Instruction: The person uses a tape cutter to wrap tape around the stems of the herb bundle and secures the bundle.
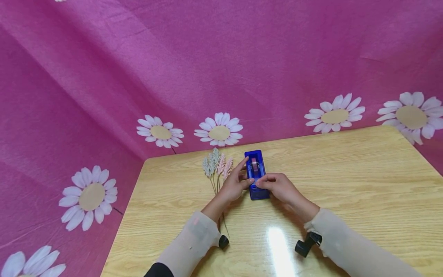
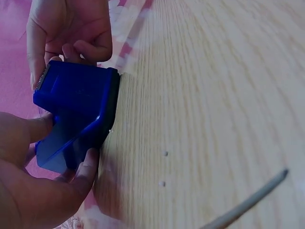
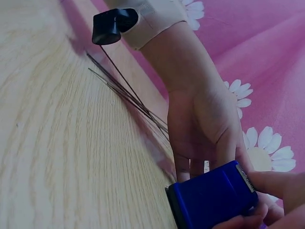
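Observation:
A blue tape dispenser stands on the table, with a roll of tape seated in its well. My left hand grips the dispenser's sides, thumb on the near side and fingers across the body. At the front end is the right hand; its thumb and index fingertips come together at the metal cutter, pinching the tape's end. The strip itself is hard to make out. In the left wrist view, the right hand's other fingers curl against the dispenser's front.
Artificial flower stems with grey-green heads and pink heads lie left of the dispenser, partly beneath the left forearm. The wooden table meets a pink daisy-patterned cloth at the back and left.

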Demonstrator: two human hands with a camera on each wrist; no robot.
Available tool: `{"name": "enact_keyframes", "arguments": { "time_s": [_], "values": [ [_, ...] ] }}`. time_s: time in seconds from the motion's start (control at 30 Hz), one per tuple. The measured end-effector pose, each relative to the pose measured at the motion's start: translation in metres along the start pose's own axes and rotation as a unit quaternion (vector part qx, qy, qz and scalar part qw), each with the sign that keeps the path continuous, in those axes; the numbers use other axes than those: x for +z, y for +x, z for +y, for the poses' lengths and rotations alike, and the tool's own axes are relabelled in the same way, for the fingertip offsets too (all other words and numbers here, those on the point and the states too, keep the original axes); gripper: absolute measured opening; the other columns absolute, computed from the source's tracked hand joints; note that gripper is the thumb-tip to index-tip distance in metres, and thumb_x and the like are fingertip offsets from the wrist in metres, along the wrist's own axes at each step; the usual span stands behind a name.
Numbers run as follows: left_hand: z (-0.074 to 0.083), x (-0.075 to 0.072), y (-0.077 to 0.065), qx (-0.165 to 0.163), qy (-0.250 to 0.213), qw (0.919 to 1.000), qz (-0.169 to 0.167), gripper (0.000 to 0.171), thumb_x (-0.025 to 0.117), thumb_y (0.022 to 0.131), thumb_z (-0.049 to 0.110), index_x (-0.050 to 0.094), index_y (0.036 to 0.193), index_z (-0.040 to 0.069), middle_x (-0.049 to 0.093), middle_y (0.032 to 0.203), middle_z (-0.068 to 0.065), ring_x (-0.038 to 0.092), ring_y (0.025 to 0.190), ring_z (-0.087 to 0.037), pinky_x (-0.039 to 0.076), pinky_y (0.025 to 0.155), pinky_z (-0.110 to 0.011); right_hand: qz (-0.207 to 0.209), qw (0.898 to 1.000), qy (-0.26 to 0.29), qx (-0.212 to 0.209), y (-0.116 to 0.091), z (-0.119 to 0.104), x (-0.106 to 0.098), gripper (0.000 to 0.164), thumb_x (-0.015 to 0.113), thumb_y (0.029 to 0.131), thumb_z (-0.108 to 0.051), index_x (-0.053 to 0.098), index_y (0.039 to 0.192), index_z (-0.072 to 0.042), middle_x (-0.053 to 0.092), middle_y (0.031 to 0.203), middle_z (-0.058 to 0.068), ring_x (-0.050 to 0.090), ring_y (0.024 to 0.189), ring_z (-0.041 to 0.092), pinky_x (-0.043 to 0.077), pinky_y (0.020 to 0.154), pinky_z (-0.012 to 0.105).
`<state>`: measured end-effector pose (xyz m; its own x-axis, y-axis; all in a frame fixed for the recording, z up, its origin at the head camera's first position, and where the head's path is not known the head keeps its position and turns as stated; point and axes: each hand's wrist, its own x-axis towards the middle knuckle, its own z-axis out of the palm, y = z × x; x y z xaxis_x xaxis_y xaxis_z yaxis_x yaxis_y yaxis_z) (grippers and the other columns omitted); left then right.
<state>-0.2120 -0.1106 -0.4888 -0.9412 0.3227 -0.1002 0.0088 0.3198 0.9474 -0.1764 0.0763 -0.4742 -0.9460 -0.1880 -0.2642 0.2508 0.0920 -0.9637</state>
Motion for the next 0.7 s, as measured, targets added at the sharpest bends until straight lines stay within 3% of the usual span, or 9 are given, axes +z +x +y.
{"name": "enact_keyframes", "arguments": {
  "time_s": [0.17, 0.43, 0.7],
  "values": [
    [0.0000, -0.0015, 0.0001, -0.001, 0.012, 0.9999, 0.000, 0.077, 0.067, 0.100, 0.007, 0.031, 0.162, 0.036, 0.048, 0.155, -0.013, 0.060, 0.126, -0.029, 0.054, 0.099, -0.038, 0.002, 0.999, 0.036, 0.011, -0.0006, 0.0011, 0.0003, 0.012, 0.073, 0.096, -0.014, 0.076, 0.095, -0.002, 0.068, 0.083, -0.003, 0.056, 0.076, 0.014, 0.042, 0.063, 0.026],
    [-0.0006, -0.0019, 0.0017, -0.010, 0.009, 0.9999, 0.002, 0.078, 0.067, 0.100, 0.008, 0.031, 0.162, 0.038, 0.047, 0.156, -0.014, 0.061, 0.125, -0.027, 0.053, 0.101, -0.039, -0.018, 0.996, 0.085, 0.024, -0.0030, -0.0001, -0.0003, 0.019, 0.069, 0.100, -0.019, 0.075, 0.108, -0.002, 0.068, 0.098, 0.002, 0.059, 0.082, 0.014, 0.048, 0.067, 0.025],
    [-0.0009, -0.0008, 0.0024, -0.011, 0.011, 0.9999, -0.001, 0.077, 0.067, 0.101, 0.010, 0.030, 0.162, 0.039, 0.046, 0.157, -0.014, 0.062, 0.125, -0.027, 0.051, 0.104, -0.042, -0.027, 0.995, 0.091, 0.011, -0.0047, 0.0014, -0.0005, 0.011, 0.070, 0.099, -0.014, 0.077, 0.098, -0.005, 0.067, 0.096, 0.000, 0.058, 0.085, 0.013, 0.048, 0.071, 0.024]
  ]
}}
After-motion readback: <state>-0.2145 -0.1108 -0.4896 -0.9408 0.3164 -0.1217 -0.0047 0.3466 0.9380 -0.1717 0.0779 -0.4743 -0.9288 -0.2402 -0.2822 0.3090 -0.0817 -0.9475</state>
